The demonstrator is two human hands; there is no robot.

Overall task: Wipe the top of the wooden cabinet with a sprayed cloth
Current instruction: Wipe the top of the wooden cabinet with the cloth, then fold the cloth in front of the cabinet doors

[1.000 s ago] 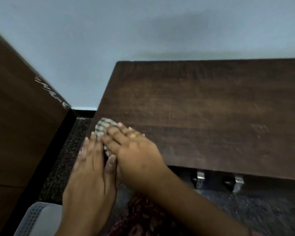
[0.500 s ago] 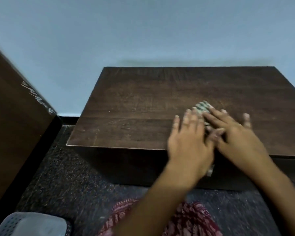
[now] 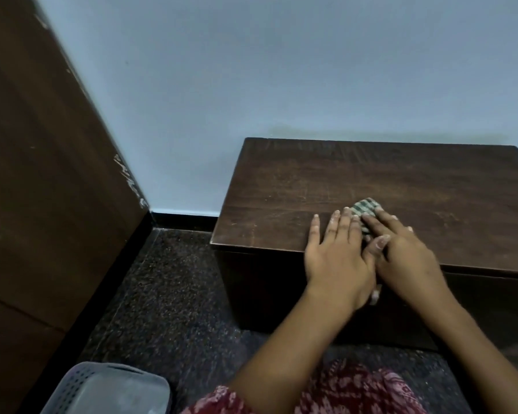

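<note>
A low dark wooden cabinet stands against the pale blue wall, its top scuffed and streaked. A small green-and-white checked cloth lies on the top near the front edge. My right hand presses flat on the cloth, with only the cloth's far end showing past the fingertips. My left hand lies flat beside it, fingers spread, touching the cloth's left side and overlapping the right thumb. Both hands cover most of the cloth.
A tall brown wooden panel rises at the left. A grey perforated plastic basket sits on the dark speckled floor at the bottom left. A metal handle peeks out under my left wrist.
Both hands slid the cloth from the cabinet's front left corner rightward to the middle of the top. Since half a second ago they have held about the same spot while the view shifted left.
</note>
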